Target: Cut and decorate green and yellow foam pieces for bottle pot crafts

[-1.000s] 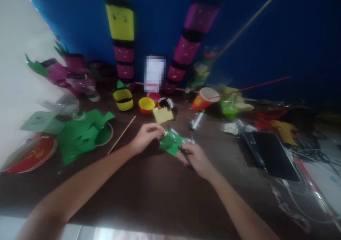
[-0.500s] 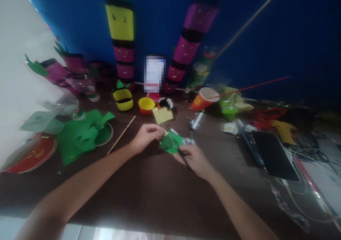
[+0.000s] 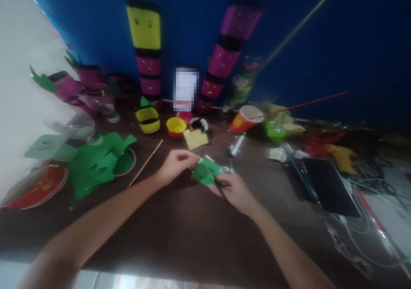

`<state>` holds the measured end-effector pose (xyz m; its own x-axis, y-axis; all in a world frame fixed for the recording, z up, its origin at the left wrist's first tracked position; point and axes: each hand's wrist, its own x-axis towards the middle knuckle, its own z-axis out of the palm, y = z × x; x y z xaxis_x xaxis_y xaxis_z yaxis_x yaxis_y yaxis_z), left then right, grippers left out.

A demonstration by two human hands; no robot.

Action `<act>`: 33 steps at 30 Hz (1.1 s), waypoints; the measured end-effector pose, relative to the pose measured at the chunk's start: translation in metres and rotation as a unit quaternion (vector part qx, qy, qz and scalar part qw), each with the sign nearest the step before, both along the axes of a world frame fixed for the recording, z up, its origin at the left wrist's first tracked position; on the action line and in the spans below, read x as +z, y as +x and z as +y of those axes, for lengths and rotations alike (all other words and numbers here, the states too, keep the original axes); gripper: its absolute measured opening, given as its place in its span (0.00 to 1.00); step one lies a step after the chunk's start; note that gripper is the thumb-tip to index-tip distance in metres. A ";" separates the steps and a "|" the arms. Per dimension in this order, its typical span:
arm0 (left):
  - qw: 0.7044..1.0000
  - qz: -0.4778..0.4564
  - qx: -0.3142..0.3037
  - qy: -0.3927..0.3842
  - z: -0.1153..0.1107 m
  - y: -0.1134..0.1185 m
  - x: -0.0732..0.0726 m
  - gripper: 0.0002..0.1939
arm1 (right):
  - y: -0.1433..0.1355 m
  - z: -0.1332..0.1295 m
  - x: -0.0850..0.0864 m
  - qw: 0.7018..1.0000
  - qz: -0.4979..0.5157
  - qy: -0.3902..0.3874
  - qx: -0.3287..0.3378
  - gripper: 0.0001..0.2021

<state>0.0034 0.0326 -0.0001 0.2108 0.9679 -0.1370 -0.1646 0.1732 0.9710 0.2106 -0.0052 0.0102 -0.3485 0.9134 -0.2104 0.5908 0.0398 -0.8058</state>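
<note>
A small green piece of paper or felt (image 3: 203,172) lies between my hands over the middle of the table. My left hand (image 3: 180,162) pinches its left corner between thumb and fingers. From the other side my right hand (image 3: 235,191) is closed around dark-handled scissors (image 3: 221,187), whose blades lie across the green piece. Just beyond is a yellow paper piece (image 3: 195,139), with a yellow-and-orange cup (image 3: 176,127) behind it.
Left of my hands lie a thin stick (image 3: 146,162) and cut green sheets (image 3: 93,165). At the right are a dark phone (image 3: 332,186) with cables and a marker (image 3: 238,144). An orange paper cup (image 3: 243,120) and decorated purple stacks (image 3: 224,60) stand at the back.
</note>
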 end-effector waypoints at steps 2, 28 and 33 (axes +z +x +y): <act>1.000 0.006 0.005 0.000 0.000 0.000 0.001 0.13 | 0.000 0.000 0.000 1.000 0.001 0.005 0.000 0.20; 0.999 0.023 -0.025 0.035 0.001 0.000 0.001 0.13 | -0.006 0.000 0.007 0.999 0.026 -0.043 -0.004 0.20; 0.999 0.021 -0.028 0.034 0.001 0.000 -0.002 0.12 | -0.006 0.001 0.007 0.998 0.020 -0.053 -0.001 0.19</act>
<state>0.0030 0.0334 -0.0017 0.2605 0.9621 -0.0813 -0.1159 0.1148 0.9866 0.2047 -0.0043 0.0172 -0.3568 0.8876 -0.2914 0.5575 -0.0480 -0.8288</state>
